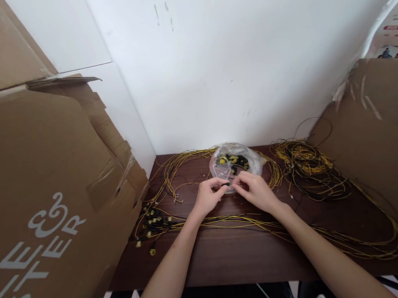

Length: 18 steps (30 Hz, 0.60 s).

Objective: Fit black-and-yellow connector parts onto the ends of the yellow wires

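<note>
We see a small black piece (226, 184) pinched in the fingers of our left hand (207, 198), just on the near side of the plastic bag (253, 153) by the table's (235, 254) far edge. Our right hand (256, 190) has its fingertips together beside it — on what, we cannot tell. Yellow wires (305, 156) tangle near the far right corner; a cardboard box (33, 161) lines the dark brown table's left edge — a white wall (224, 53) stands behind.

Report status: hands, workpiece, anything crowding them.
Left hand pinching small dark piece. Right hand close beside it, grip unclear. Plastic bag crowding just beyond; tangled wires further right.
</note>
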Motion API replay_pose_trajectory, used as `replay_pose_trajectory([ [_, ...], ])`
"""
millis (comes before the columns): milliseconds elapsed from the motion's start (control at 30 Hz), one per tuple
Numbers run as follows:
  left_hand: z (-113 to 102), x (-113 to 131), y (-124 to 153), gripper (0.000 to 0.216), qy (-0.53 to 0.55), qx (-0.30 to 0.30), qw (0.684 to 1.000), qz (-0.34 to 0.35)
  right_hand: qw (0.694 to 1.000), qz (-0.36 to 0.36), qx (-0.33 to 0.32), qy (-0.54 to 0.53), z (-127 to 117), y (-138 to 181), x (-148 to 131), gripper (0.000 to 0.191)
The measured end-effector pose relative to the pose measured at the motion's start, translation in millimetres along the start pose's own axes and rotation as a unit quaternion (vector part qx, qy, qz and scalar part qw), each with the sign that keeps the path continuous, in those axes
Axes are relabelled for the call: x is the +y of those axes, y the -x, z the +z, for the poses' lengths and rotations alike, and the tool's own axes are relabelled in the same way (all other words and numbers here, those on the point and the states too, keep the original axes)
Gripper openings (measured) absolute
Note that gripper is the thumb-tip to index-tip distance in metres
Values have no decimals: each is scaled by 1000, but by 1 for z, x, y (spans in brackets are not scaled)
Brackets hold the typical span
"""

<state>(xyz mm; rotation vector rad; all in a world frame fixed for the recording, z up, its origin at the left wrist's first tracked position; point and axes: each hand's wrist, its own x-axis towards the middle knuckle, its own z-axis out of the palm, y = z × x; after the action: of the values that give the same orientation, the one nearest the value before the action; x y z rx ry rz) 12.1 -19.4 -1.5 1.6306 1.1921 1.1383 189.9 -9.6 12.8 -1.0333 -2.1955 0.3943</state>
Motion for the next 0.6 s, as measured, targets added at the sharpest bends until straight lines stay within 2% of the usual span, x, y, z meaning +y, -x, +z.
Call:
replay_pose_trajectory([
  [367, 0, 4, 1, 23, -19, 3, 1000, 21, 1000, -12, 2, -6, 0, 1, -2, 10],
  [600, 1, -2, 1, 28, 13, 3, 1000, 0, 1000, -17, 5, -10, -1, 0, -2, 11],
])
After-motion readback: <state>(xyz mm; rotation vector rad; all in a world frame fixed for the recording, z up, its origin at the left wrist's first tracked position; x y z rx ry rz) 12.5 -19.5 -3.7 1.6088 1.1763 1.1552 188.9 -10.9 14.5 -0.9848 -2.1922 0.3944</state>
